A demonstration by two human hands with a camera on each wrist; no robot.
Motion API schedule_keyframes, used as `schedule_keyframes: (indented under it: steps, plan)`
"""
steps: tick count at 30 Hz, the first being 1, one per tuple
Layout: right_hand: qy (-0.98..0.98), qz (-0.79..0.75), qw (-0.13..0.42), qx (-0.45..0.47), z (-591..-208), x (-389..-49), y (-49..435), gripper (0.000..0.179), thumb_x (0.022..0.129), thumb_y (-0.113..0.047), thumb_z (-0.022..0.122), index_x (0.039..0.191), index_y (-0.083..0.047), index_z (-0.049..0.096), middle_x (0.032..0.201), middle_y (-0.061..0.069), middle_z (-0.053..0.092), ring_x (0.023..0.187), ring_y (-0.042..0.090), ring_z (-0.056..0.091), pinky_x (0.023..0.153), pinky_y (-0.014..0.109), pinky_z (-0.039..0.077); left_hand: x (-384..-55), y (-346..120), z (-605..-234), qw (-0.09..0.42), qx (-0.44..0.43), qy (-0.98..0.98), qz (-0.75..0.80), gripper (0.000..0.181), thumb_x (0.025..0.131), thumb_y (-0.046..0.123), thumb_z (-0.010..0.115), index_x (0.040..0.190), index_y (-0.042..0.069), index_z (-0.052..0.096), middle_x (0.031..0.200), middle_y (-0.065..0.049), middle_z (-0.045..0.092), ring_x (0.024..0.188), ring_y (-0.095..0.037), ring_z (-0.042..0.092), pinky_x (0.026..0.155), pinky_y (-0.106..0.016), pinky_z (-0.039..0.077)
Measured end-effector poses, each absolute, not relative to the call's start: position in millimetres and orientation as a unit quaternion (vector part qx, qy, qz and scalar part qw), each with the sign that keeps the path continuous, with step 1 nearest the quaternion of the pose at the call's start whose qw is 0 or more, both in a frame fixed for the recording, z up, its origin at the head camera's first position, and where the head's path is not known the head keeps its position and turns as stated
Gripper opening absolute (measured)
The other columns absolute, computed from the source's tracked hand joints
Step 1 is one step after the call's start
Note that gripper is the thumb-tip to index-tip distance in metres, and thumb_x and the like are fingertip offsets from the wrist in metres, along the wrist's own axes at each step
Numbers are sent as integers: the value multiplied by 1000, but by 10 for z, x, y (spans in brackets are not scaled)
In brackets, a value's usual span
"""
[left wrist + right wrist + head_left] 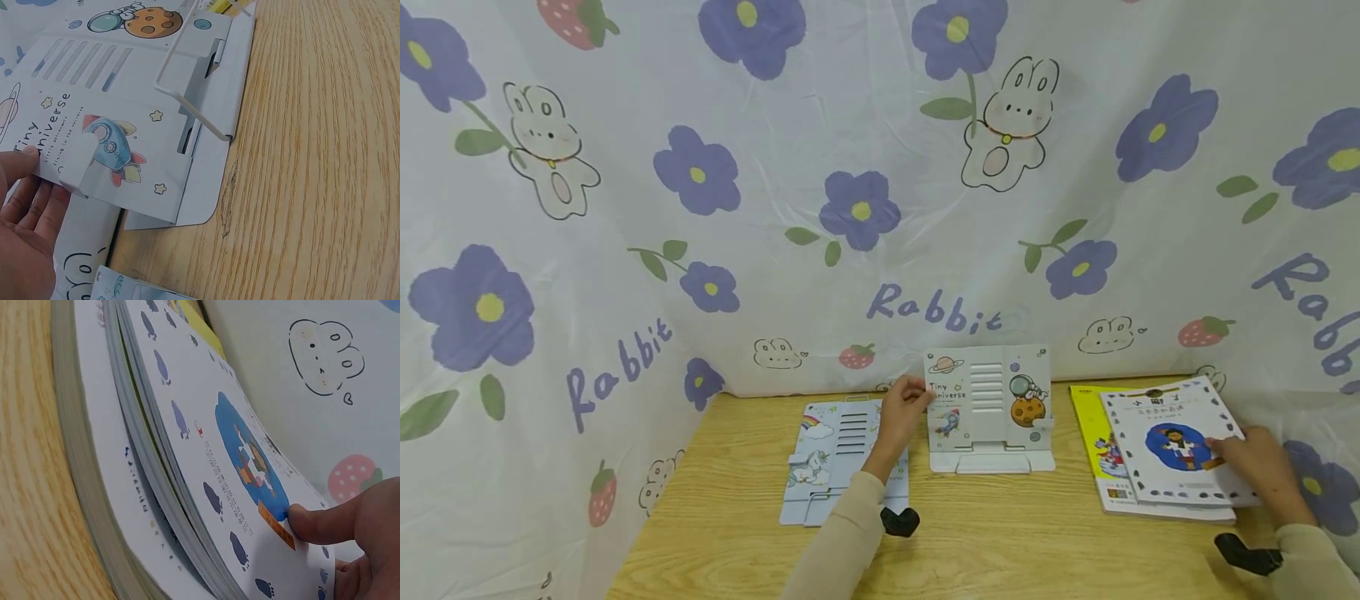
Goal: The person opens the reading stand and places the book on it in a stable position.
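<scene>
A white metal book stand [992,400] printed "Tiny Universe", with a rocket and an astronaut, stands propped upright at the back of the table. My left hand [904,417] pinches its left edge, thumb on the printed front and fingers behind, as the left wrist view shows at the panel [134,81]. To the right, a white book [1176,450] with a blue round picture lies on a stack. My right hand [1262,471] grips this book by its right edge. In the right wrist view the thumb [319,522] presses on the cover; the other fingers are partly hidden beneath.
A second book stand [838,442] with a unicorn and rainbow lies at the left, partly behind my left arm. Under the white book is a thicker yellow-and-white book [1092,417]. A patterned cloth [925,275] hangs behind the wooden table [1000,533].
</scene>
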State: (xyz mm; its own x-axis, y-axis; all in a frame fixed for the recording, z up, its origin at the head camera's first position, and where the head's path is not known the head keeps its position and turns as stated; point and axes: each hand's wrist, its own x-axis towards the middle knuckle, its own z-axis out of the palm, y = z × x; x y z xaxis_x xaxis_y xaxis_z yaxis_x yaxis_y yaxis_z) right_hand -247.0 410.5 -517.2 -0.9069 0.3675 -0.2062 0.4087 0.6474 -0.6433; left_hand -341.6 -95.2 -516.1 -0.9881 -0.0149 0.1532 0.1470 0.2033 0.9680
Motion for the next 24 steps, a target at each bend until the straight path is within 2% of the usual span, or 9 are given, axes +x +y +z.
schedule_keyframes:
  steps: [9,14,18,22,24]
  plan:
    - [887,-376,-8,266,-5115,-2449,4030,68,103,-22,54,140,31,33,128,49,47,108,55,51,91,64,47,-3427,-948,-5190,65,-48,-773,-630,19,99,18,78,113,8,68,101,-7,76,90,-10,68,81,-25,58]
    - [882,-379,-17,281,-5102,-2459,4028,72,103,-24,56,145,28,33,134,48,46,111,55,52,91,63,48,-3425,-951,-5203,68,-47,-774,-628,18,100,18,78,113,9,68,100,-5,76,90,-11,69,82,-27,59]
    - [869,-402,-17,287,-5097,-2444,4030,75,105,-28,55,150,26,29,136,47,45,111,53,53,81,53,49,-3415,-955,-5210,67,-46,-774,-628,18,99,19,78,112,10,69,99,-4,76,90,-10,68,82,-28,59]
    - [851,-434,-17,295,-5095,-2431,4038,76,107,-29,53,155,22,25,136,44,46,108,49,55,68,35,45,-3411,-955,-5225,71,-45,-775,-626,18,99,18,78,111,9,68,98,-5,76,88,-10,68,79,-26,58]
    - [844,-447,-21,297,-5090,-2436,4049,77,107,-30,53,157,19,22,139,43,44,108,47,55,66,31,42,-3415,-950,-5228,73,-45,-774,-627,18,99,17,78,111,8,68,98,-6,76,87,-11,68,78,-25,57]
